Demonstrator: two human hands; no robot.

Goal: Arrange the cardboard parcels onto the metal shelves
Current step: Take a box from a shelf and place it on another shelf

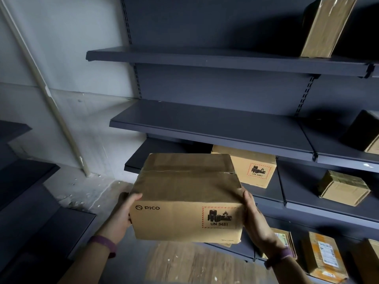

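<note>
Wall point(61, 48): pale, painted, blotched lower down. Pipe point(59, 120): cream, slanting down the wall to the floor. Concrete floor point(82, 191): grey, white-flecked. Wood-grain boards point(184, 263): nearer, brown.

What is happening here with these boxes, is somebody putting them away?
A person holds a cardboard box in front of dark metal shelves, the left hand gripping its left side and the right hand its right side. The box is in the air, not yet on a shelf. A similar box with the same warning label sits on the shelf behind it, and a small parcel lies further right.
</note>
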